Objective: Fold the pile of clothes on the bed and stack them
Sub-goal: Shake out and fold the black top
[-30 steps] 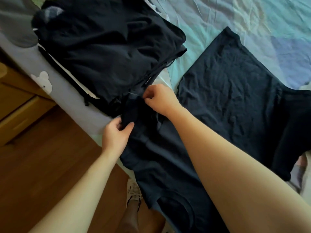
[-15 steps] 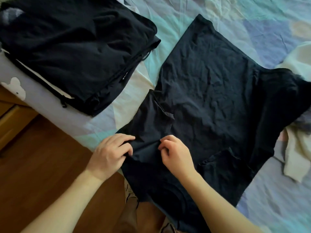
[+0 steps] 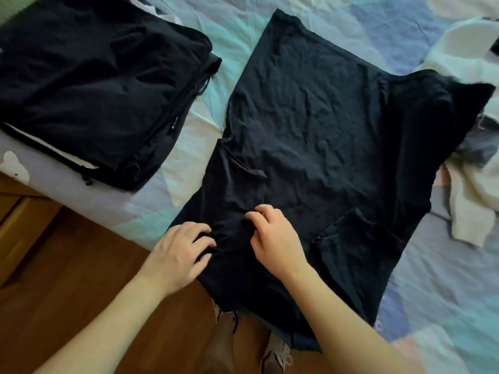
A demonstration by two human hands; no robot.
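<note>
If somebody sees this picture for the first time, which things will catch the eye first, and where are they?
First comes the dark T-shirt, spread wide over the middle of the pale bed sheet. At its near edge the left hand and the right hand bunch the cloth between them. To the left lies a stack of folded dark clothes, and at the right edge a heap of white clothes.

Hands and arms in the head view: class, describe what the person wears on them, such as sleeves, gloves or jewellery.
Both forearms are bare, with no sleeve in sight. The left hand and right hand wear no gloves, and no ring, watch or bracelet shows on either.
</note>
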